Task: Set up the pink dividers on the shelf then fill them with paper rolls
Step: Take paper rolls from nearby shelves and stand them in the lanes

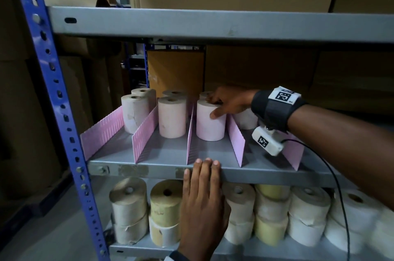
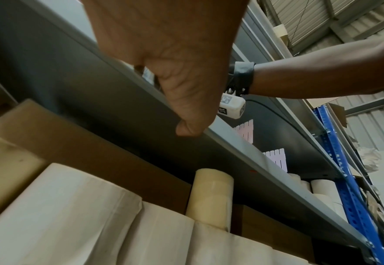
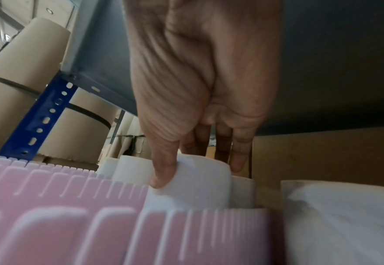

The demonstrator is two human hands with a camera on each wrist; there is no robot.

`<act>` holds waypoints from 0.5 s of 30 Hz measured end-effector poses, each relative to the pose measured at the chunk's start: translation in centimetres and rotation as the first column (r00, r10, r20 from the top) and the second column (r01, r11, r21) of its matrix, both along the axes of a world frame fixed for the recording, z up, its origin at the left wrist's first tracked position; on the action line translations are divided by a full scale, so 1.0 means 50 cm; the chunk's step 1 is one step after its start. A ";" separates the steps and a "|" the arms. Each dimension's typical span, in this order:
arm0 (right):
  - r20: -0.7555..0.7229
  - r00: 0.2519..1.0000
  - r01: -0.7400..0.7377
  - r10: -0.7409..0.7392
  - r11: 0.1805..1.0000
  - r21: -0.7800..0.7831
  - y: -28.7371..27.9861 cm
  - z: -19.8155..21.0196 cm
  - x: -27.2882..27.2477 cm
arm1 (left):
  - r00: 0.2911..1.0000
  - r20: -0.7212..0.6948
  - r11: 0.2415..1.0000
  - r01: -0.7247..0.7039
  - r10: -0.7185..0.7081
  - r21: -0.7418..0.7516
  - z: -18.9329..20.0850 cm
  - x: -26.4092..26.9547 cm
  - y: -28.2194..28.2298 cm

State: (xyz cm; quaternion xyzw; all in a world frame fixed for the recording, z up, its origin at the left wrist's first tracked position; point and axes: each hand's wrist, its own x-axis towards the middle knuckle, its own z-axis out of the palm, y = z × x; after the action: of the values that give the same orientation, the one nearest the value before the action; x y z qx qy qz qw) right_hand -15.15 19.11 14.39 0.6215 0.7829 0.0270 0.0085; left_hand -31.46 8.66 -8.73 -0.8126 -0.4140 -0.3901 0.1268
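Several pink dividers [image 1: 145, 133] stand upright on the grey middle shelf [image 1: 162, 170] and split it into lanes. Pale paper rolls stand in the lanes, two in the left lane [image 1: 135, 111] and two in the second [image 1: 171, 120]. My right hand [image 1: 213, 107] grips the front roll [image 1: 210, 126] of the third lane, thumb on its side and fingers over its top. The right wrist view shows that hand [image 3: 193, 170] on the roll [image 3: 200, 190] behind a divider [image 3: 95, 224]. My left hand [image 1: 204, 175] rests flat on the shelf's front edge, fingers straight.
A roll [image 1: 246, 120] stands in the fourth lane, partly hidden by my right wrist. The lower shelf holds several stacked cream and yellow rolls [image 1: 234, 214]. A blue upright [image 1: 55, 90] bounds the left side. Brown cartons [image 1: 266, 66] fill the back, under the upper shelf [image 1: 213, 24].
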 end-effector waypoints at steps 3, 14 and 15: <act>0.026 1.000 0.002 -0.002 1.000 0.012 0.012 0.000 0.010 | 1.000 -0.020 0.999 0.001 -0.002 -0.036 0.004 -0.004 -0.002; 0.057 0.998 0.007 -0.008 1.000 0.008 0.034 -0.004 0.027 | 0.999 -0.043 0.999 -0.011 0.008 -0.053 -0.001 0.006 0.000; 0.056 0.998 0.014 -0.015 1.000 0.013 0.034 -0.004 0.025 | 0.998 -0.059 0.997 -0.029 0.025 -0.065 0.000 0.009 -0.001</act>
State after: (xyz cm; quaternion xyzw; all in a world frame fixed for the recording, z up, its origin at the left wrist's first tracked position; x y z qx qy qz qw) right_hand -13.89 20.82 14.17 0.6263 0.7775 0.0494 0.0267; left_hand -31.03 8.62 -8.74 -0.8217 -0.4336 -0.3507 0.1173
